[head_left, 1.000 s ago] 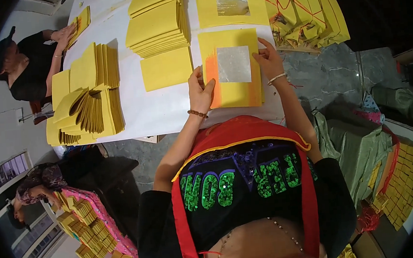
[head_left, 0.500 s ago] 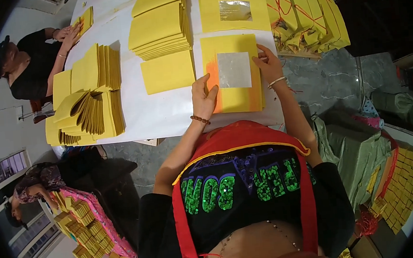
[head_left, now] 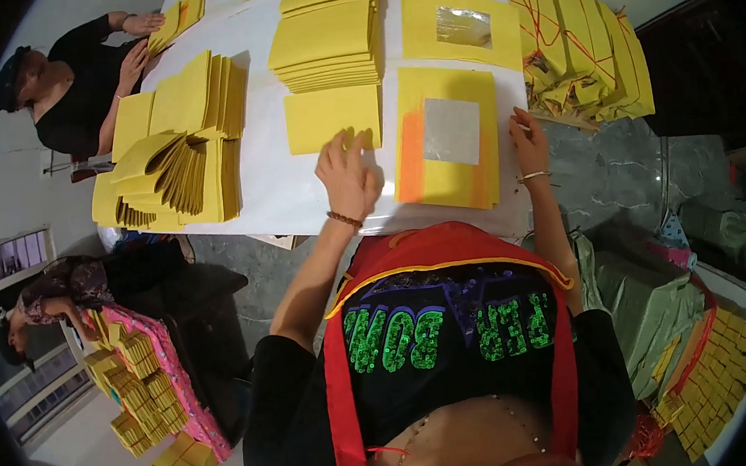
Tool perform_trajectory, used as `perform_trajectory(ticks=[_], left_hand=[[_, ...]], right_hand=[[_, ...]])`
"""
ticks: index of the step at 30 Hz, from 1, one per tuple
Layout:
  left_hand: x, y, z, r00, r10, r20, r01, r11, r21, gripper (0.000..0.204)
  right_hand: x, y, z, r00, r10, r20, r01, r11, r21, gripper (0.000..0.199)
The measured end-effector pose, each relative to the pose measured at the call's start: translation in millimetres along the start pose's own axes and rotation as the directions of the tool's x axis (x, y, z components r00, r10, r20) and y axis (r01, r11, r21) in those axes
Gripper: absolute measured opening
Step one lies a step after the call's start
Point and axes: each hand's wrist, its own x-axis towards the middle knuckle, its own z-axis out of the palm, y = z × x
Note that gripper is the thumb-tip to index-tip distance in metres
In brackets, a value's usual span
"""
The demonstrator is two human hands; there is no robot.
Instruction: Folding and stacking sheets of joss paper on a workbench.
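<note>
My left hand [head_left: 347, 178] is open above the white table, its fingertips over the near edge of a folded yellow paper [head_left: 329, 118]. It does not grip the paper. To the right lies a small pile of yellow paper sheets [head_left: 412, 177], the top one bearing a silver square [head_left: 453, 130] and orange bands at its sides. Just off the pile's right edge, at the table's rim, my right hand [head_left: 528, 142] holds nothing, its fingers loosely bent and apart. Beyond the pile is another yellow sheet [head_left: 503, 43] with a shiny silver patch.
A tall stack of folded yellow paper [head_left: 323, 48] stands beyond the left hand. Fanned yellow bundles [head_left: 176, 178] sit at the table's left. Across there, a co-worker [head_left: 81, 89] handles yellow paper. Red-tied yellow bundles [head_left: 586, 50] stand at the right; green-wrapped packages [head_left: 633, 309] are lower right.
My left hand has let go of the sheet pile and moved left to the folded yellow paper. My right hand has come off the pile's right edge. The whole view has shifted slightly.
</note>
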Motion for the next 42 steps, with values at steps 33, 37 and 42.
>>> perform_trajectory(ticks=[33, 37, 42], left_hand=[[81.1, -104.1, 18.2, 0.875, 0.391, 0.285, -0.479, 0.785, 0.393, 0.061], [97.2, -107.3, 23.9, 0.877, 0.377, 0.299, -0.473, 0.787, 0.397, 0.061], [115.5, -108.1, 30.5, 0.875, 0.383, 0.296, -0.477, 0.786, 0.394, 0.06]], right_hand=[[81.8, -134.0, 210.1, 0.387, -0.639, 0.665, 0.893, 0.082, -0.442, 0.059], [96.0, -137.2, 214.1, 0.434, -0.593, 0.678, 0.884, 0.136, -0.447, 0.057], [114.8, -137.2, 219.7, 0.468, -0.579, 0.668, 0.861, 0.126, -0.493, 0.057]])
